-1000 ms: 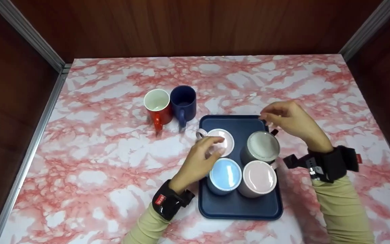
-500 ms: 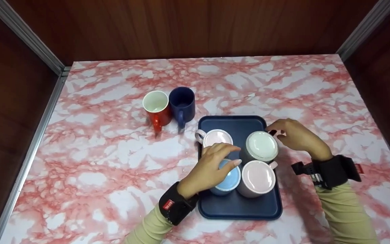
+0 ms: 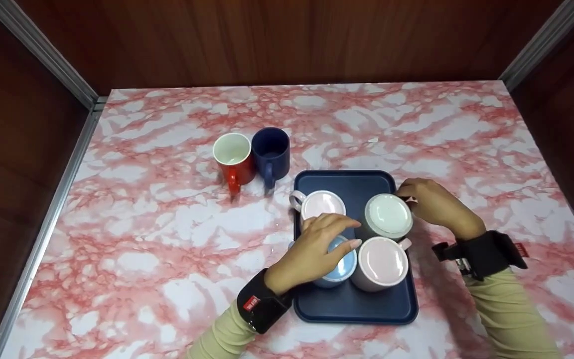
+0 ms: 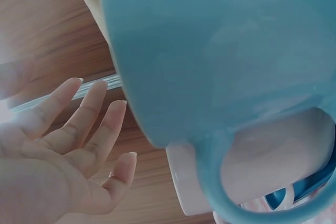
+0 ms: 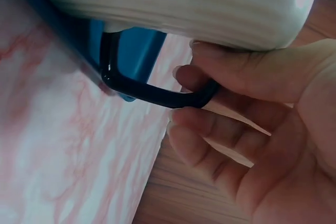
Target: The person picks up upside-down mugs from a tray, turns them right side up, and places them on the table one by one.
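Observation:
Several mugs stand upside down on the dark blue tray (image 3: 357, 308). At its right side, the pale ribbed mug (image 3: 388, 215) has a black handle (image 5: 152, 94), which my right hand (image 3: 434, 204) grips, thumb against the mug's wall in the right wrist view. My left hand (image 3: 317, 252) hovers over the light blue mug (image 3: 346, 267), partly hiding it. Its fingers are spread and relaxed, holding nothing; the left wrist view puts them beside the blue mug's wall (image 4: 210, 51). One pink mug (image 3: 383, 260) sits front right, another pink mug (image 3: 323, 200) back left.
Beyond the tray's left corner, a red mug (image 3: 233, 159) and a navy mug (image 3: 272, 154) stand upright side by side, handles toward me. The tabletop (image 3: 167, 219) has a red-and-white marbled pattern. Brown wood-look panels (image 3: 287, 40) rise at the back and sides.
My right hand has come down from beyond the tray's right edge and taken hold of the pale mug's black handle. The left hand has shifted right and nearer, over the blue mug.

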The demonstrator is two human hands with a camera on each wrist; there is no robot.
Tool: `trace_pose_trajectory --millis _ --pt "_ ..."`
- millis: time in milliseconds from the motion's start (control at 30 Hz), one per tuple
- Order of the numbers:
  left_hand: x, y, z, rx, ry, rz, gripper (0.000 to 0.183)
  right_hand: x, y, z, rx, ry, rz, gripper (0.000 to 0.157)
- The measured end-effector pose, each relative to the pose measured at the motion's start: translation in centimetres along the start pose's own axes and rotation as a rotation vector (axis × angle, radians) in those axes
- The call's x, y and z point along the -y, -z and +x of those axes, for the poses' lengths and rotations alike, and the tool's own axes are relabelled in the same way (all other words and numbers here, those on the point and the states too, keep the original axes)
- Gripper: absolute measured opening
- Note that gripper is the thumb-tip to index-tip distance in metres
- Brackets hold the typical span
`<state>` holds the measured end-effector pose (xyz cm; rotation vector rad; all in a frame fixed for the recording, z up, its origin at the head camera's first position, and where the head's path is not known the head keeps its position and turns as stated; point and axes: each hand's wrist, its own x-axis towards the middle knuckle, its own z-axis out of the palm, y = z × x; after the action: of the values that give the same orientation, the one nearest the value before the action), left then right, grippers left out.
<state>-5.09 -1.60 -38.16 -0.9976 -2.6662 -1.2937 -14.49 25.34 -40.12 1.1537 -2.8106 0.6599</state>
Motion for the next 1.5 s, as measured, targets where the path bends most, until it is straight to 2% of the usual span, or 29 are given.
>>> trace_pose_trajectory --millis 733,967,1200,1500 --pt "0.5 0.2 -0.3 -0.084 0.05 -0.059 0.027 0.6 -1.0 -1.6 -0.083 0.017 -0.053 0.03" --pt "0.8 0.2 -0.4 -0.118 0.064 -0.082 0.025 0.6 -1.4 -1.7 -0.12 0.017 -0.04 0.03" --pt "1.5 0.1 -0.5 -0.158 0.039 -0.087 0.022 0.7 -1.5 -1.6 -0.13 -0.003 -0.023 0.031" --pt "1.7 0.3 -0.7 -0.168 0.079 -0.16 0.024 0.5 -1.7 -1.5 -0.163 0.015 -0.009 0.03"
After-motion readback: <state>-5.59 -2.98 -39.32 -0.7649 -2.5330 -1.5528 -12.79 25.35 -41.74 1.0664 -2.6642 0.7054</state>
